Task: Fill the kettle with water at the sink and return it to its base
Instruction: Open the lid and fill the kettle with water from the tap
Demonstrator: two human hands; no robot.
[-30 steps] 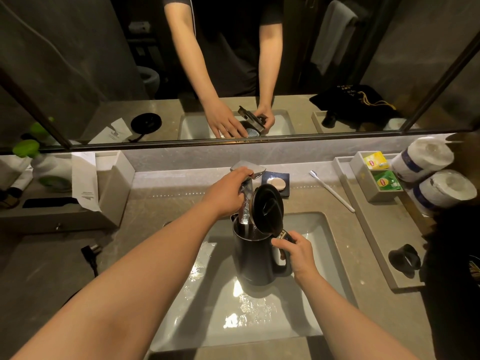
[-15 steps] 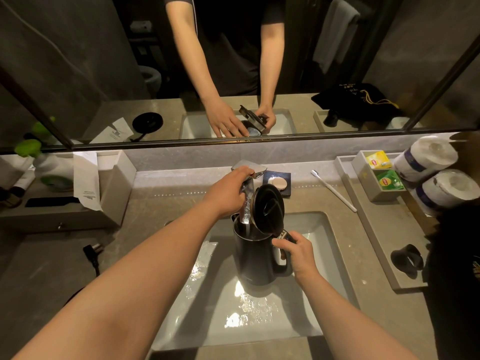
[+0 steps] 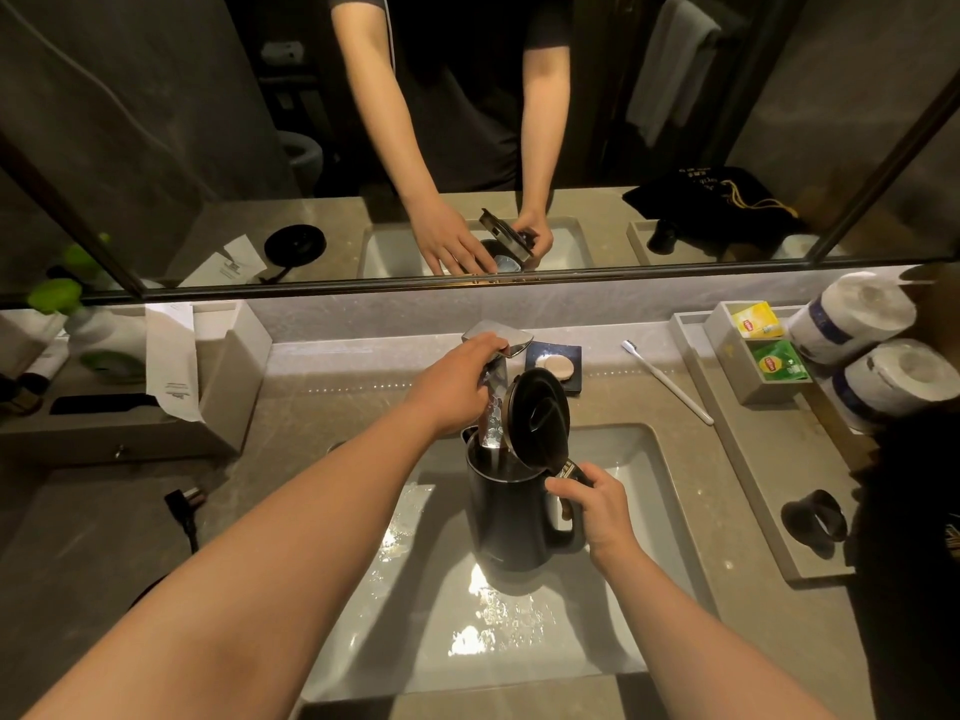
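Remaining under the tap [image 3: 497, 339], kettle [image 3: 511, 517], both hands unmoved

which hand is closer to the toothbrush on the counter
Right. The right hand grips the kettle handle, nearer the toothbrush; the left hand rests on the faucet, farther away.

Dark kettle [image 3: 506, 517] upright in white sink [image 3: 649, 511], hinged lid [image 3: 537, 418] tipped open toward the handle side. Stream of water [image 3: 492, 423] falling from metal tap [image 3: 498, 337] straight into the open mouth. Round black base [image 3: 294, 245] seen only in mirror, on the counter left of the basin.
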